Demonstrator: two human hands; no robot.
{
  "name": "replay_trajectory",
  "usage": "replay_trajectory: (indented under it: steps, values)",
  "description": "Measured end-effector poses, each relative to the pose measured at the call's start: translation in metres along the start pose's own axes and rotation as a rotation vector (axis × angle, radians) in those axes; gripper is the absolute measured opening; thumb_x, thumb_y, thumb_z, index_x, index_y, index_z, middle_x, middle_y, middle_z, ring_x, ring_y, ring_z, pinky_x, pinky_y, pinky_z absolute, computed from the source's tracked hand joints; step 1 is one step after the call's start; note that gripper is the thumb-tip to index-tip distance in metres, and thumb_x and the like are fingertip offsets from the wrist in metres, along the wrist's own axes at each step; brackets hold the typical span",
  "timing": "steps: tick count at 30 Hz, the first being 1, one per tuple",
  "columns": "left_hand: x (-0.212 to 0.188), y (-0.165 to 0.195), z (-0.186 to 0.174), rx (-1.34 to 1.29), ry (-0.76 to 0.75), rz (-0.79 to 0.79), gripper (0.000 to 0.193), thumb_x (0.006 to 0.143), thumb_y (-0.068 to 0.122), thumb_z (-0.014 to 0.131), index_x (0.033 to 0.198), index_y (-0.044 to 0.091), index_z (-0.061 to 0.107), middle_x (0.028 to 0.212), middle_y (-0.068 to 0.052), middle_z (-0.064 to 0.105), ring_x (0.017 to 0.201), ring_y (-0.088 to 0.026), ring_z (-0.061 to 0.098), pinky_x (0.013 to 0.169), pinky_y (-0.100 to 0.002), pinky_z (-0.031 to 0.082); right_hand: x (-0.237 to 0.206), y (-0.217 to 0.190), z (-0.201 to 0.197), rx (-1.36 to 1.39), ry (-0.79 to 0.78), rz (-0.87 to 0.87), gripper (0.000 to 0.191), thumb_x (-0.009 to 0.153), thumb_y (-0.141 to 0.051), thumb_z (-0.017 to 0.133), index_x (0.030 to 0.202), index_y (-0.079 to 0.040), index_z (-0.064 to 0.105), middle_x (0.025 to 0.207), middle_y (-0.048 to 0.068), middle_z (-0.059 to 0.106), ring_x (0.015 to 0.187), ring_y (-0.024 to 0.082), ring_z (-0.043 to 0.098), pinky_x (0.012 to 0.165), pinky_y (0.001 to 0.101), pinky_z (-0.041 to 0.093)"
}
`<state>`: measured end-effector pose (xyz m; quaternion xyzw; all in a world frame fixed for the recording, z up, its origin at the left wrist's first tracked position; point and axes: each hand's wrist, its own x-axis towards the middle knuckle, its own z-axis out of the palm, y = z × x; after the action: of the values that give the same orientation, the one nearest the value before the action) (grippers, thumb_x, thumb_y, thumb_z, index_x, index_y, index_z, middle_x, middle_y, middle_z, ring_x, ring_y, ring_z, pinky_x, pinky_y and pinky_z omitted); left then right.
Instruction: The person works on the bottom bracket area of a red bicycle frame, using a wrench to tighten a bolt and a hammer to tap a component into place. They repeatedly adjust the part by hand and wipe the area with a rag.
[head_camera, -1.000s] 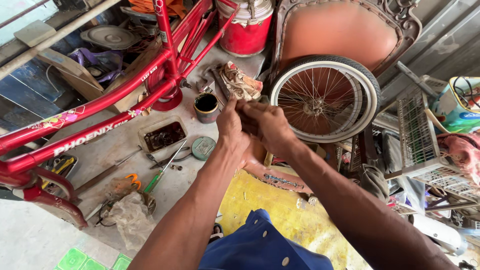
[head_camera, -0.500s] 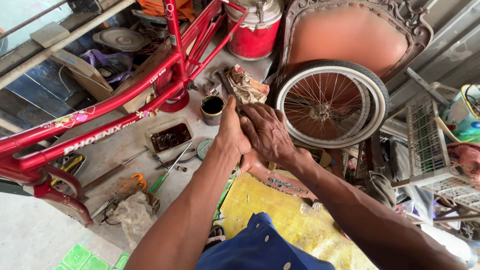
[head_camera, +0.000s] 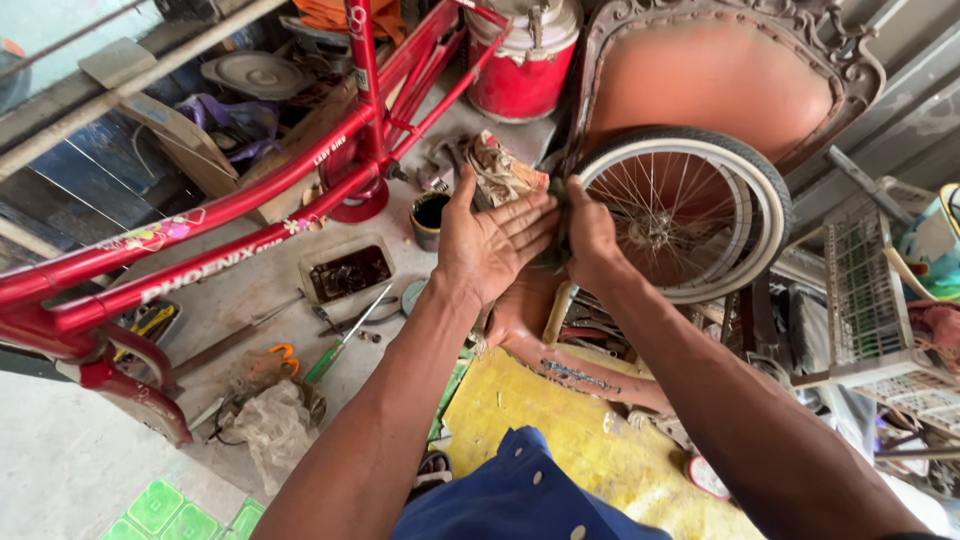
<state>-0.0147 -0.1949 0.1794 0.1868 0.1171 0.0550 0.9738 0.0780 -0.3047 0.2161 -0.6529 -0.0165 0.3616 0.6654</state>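
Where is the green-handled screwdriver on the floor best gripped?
By its green handle, the lower-left end of the screwdriver, coming from above. It lies flat on the concrete with the shaft slanting up-right toward a round lid; the handle end is the thicker and, it seems, less crowded part.

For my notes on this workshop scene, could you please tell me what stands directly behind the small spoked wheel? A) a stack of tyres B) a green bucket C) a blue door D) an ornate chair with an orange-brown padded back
D: the chair, with its carved frame and orange-brown padding, rises right behind the wheel.
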Motion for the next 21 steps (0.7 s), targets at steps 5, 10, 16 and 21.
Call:
replay_trajectory:
  steps: [5, 10, 16, 21]
  values:
    - [0.009, 0.004, 0.005, -0.159, -0.166, 0.072, 0.091, 0.099, 0.068, 0.043, 0.140, -0.012, 0.054, 0.139, -0.028, 0.062, 0.130, -0.038, 0.062, 0.117, -0.046, 0.047, 0.008, 0.003, 0.004, 0.636, -0.373, 0.205, 0.033, 0.096, -0.034, 0.043, 0.080, -0.015, 0.065, 0.087, 0.005, 0.073, 0.094, 0.024, 0.067, 0.094, 0.0461, 0.056]
    - [0.009, 0.012, 0.011, 0.051, -0.016, 0.034, 0.084, 0.095, 0.068, 0.053, 0.130, -0.008, 0.062, 0.124, -0.024, 0.070, 0.115, -0.033, 0.069, 0.105, -0.044, 0.055, 0.029, 0.004, -0.001, 0.679, -0.469, 0.158, 0.031, 0.103, -0.035, 0.052, 0.083, -0.015, 0.066, 0.082, 0.003, 0.070, 0.077, 0.022, 0.067, 0.079, 0.0390, 0.059]
    - [0.012, 0.000, -0.003, 0.390, 0.352, 0.034, 0.073, 0.090, 0.070, 0.058, 0.101, -0.001, 0.069, 0.087, -0.013, 0.071, 0.076, -0.026, 0.067, 0.069, -0.040, 0.057, 0.004, -0.008, 0.005, 0.183, -0.267, -0.414, 0.046, 0.102, -0.042, 0.048, 0.113, -0.005, 0.073, 0.096, 0.013, 0.070, 0.076, 0.023, 0.064, 0.067, 0.0350, 0.058]
    - [0.020, -0.017, -0.019, 0.355, 0.382, 0.054, 0.039, 0.090, 0.052, 0.056, 0.098, 0.014, 0.065, 0.088, -0.006, 0.069, 0.079, -0.020, 0.066, 0.063, -0.037, 0.052, -0.030, 0.013, 0.020, -0.657, -0.184, -0.991, 0.045, 0.110, -0.035, 0.042, 0.120, -0.001, 0.069, 0.113, 0.023, 0.069, 0.103, 0.035, 0.063, 0.085, 0.0440, 0.051]
